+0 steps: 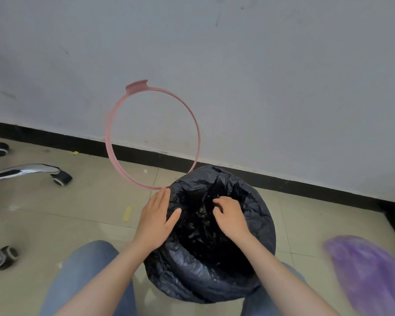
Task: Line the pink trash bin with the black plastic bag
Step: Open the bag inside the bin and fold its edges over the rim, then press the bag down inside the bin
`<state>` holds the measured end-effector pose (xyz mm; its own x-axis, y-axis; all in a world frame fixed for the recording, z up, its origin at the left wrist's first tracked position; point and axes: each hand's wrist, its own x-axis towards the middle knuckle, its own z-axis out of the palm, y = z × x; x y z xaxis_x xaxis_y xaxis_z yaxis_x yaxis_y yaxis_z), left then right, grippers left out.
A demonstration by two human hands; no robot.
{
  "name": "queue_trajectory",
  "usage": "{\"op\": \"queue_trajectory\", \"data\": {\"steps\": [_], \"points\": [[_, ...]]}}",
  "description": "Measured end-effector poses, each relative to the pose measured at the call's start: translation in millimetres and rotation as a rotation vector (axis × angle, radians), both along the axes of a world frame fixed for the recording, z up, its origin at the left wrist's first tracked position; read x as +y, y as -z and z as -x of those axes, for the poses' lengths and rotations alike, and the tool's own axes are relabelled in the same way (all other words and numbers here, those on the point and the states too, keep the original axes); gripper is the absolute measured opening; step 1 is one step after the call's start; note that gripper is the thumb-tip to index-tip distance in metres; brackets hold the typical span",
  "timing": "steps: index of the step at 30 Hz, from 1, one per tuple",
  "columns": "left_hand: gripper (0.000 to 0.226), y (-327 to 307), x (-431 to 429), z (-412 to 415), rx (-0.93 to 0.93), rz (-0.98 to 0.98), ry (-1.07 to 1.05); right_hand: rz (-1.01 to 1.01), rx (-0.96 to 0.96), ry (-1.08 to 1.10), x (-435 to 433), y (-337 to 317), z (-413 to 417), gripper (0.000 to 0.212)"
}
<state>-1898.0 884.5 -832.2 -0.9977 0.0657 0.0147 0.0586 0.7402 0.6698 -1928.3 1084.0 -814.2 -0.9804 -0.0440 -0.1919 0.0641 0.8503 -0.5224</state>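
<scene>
Bag (214, 265) draped over bin on floor, bin hidden beneath. Left hand (156, 221) flat on rim, fingers loose; right hand (229, 217) curled, tucking plastic inside. Ring (111, 153) raised, hinged up. Next, likely: lower ring to clamp bag.

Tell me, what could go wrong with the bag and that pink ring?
The pink ring stands flipped up, attached at the bin's edge beside the left hand. It might drop onto the fingers. The black bag is draped over the rim but nothing clamps it yet, so it may slip inside while the right hand pushes into it. The plastic looks thin and crumpled, so poking fingers could perhaps tear it.
</scene>
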Motion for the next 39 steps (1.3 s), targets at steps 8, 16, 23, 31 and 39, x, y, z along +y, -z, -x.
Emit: {"op": "queue_trajectory", "data": {"steps": [8, 16, 23, 31, 39], "points": [[0.051, -29, -28, 18, 0.097, -0.506, -0.607, -0.964, -0.192, -0.572, 89, -5, -14, 0.054], [0.067, -61, -40, 42, 0.193, -0.799, -0.624, -0.806, 0.196, -0.386, 95, -12, -22, 0.042], [0.064, -80, -46, 52, 0.245, -0.855, -0.672, 0.251, 0.063, 0.381, 87, -3, -45, 0.064], [0.046, -94, -22, 44, 0.342, -0.668, -0.483, 0.683, 0.063, 0.802, 55, 3, -32, 0.053], [0.085, -49, -8, -7, 0.217, -0.062, -0.068, 0.869, 0.02, 0.744, 0, -14, -11, 0.052]]}}
